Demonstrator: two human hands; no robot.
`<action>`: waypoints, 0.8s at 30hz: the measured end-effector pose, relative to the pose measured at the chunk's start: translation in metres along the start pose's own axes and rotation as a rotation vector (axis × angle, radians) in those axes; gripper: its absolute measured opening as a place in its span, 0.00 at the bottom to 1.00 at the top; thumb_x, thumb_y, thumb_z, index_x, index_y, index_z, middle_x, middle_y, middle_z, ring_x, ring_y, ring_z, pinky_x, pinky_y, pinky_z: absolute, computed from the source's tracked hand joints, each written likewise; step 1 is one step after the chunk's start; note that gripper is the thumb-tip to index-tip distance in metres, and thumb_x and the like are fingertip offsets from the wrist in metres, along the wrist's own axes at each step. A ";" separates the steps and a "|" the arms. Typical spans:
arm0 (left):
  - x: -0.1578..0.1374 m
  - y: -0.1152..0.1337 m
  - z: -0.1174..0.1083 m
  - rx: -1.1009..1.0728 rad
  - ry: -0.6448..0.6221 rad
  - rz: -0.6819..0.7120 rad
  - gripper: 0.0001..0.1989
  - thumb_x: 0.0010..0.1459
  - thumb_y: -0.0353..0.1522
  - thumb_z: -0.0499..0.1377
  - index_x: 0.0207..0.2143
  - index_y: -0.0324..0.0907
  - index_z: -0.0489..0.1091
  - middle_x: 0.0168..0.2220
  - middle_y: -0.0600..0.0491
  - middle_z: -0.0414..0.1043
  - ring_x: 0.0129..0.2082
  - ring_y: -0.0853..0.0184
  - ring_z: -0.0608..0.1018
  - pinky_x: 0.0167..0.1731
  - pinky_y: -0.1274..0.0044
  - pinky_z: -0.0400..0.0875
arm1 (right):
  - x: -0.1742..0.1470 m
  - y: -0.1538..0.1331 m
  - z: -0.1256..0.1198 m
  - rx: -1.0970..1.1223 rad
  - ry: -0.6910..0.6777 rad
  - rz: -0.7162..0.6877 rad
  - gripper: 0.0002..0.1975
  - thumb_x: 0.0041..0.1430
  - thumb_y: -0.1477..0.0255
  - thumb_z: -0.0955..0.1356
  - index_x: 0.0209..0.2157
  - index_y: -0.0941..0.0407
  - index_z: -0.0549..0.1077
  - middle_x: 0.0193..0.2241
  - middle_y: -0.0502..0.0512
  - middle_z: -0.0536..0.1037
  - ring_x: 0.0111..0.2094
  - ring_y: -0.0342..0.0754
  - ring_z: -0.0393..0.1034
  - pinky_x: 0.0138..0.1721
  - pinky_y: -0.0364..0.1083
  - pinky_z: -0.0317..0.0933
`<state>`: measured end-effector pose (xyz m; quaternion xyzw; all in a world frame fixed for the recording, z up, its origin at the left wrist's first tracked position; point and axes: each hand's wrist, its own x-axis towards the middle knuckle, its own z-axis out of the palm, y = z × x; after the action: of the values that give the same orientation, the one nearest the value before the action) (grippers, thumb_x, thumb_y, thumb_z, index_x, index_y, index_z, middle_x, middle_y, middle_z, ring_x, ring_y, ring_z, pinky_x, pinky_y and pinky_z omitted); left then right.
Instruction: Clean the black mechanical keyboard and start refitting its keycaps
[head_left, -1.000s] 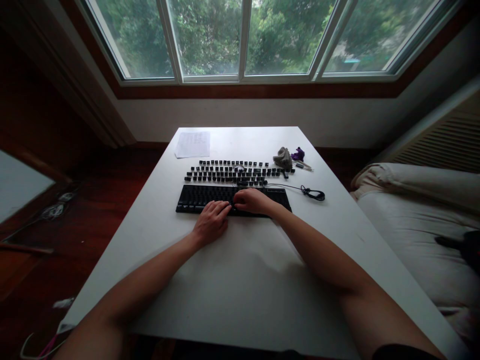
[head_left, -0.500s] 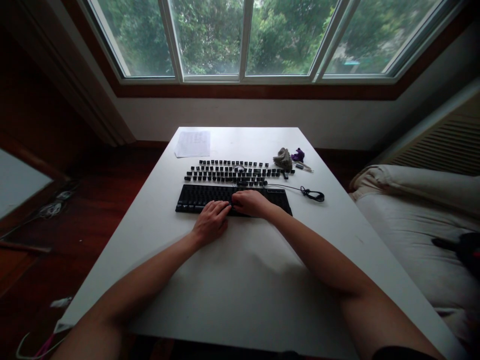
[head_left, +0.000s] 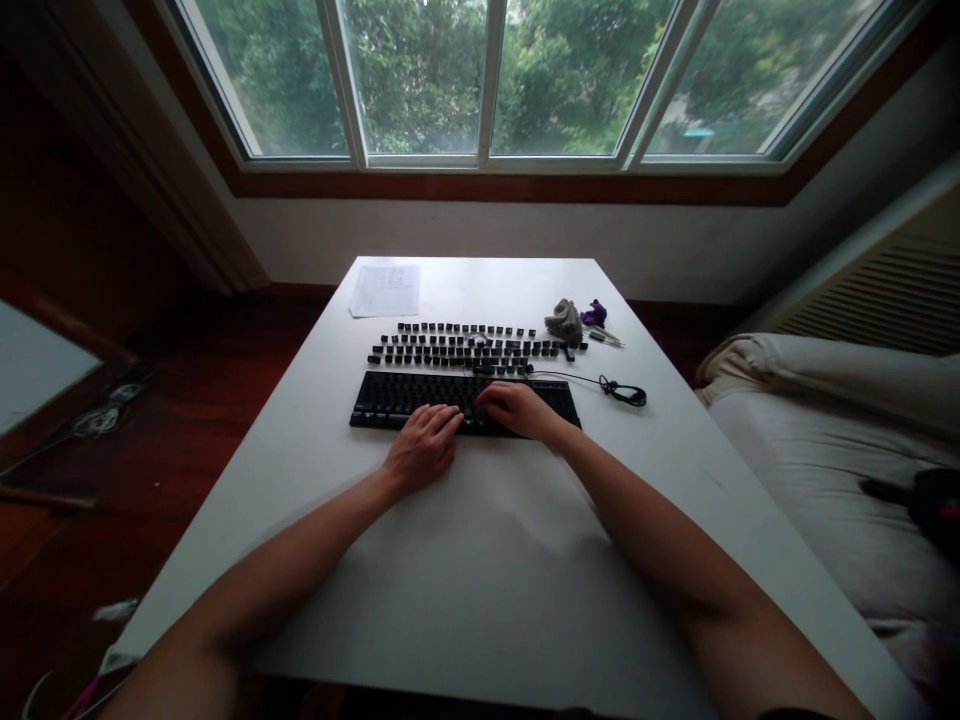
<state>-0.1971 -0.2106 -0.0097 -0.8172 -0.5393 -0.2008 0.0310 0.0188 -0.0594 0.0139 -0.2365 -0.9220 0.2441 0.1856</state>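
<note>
Resting on the near half of the table (head_left: 480, 560), the keyboard (head_left: 382, 398) lies with its long axis running left to right, square across the person's front. Both hands sit on its near edge. The left hand (head_left: 424, 447) lies palm down, fingers loosely spread and flat, tips reaching onto the keys near the middle of the board, holding nothing. The right hand (head_left: 517, 408) is further in, over the board's centre-right, knuckles arched and fingers curled down onto the keys; whether it pinches anything underneath, I cannot tell. So the right hand is the deeper of the two, and the board's left end lies uncovered, away to the left of both hands.

Just beyond the board, rows of loose keycaps (head_left: 465, 343) lie laid out parallel to it. A thin cable (head_left: 621, 390) trails off to the right and ends in a small coil. Further back on the right sit a grey cloth (head_left: 564, 320) and something small and purple (head_left: 595, 313); at the far left corner, a sheet of paper (head_left: 385, 289).

White tabletop, dim room, dark wooden floor to the left, pale bedding (head_left: 832, 450) to the right, and a wide window (head_left: 487, 75) with green trees beyond.
</note>
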 end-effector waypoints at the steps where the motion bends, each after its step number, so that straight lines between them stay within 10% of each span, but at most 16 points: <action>1: 0.001 0.001 0.000 0.002 -0.004 0.002 0.28 0.63 0.31 0.55 0.65 0.41 0.61 0.64 0.44 0.64 0.64 0.54 0.65 0.66 0.57 0.56 | -0.002 0.003 0.000 0.009 0.032 0.003 0.09 0.61 0.77 0.66 0.40 0.56 0.78 0.37 0.54 0.78 0.36 0.46 0.71 0.40 0.43 0.61; 15: 0.004 0.006 0.006 0.060 -0.120 0.102 0.33 0.66 0.39 0.54 0.70 0.41 0.51 0.72 0.46 0.49 0.72 0.54 0.52 0.69 0.56 0.44 | 0.015 0.036 -0.011 -0.204 0.226 0.249 0.09 0.64 0.71 0.65 0.40 0.55 0.78 0.38 0.55 0.78 0.39 0.49 0.71 0.43 0.45 0.61; 24: 0.003 0.000 0.003 0.037 -0.121 0.104 0.33 0.65 0.38 0.56 0.69 0.43 0.54 0.70 0.45 0.53 0.70 0.56 0.56 0.68 0.58 0.48 | 0.050 0.040 -0.017 -0.536 0.042 0.216 0.09 0.66 0.68 0.67 0.42 0.55 0.78 0.42 0.59 0.77 0.47 0.54 0.68 0.44 0.46 0.58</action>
<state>-0.1949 -0.2068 -0.0116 -0.8540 -0.5008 -0.1393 0.0237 -0.0005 0.0031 0.0173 -0.3790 -0.9190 0.0050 0.1085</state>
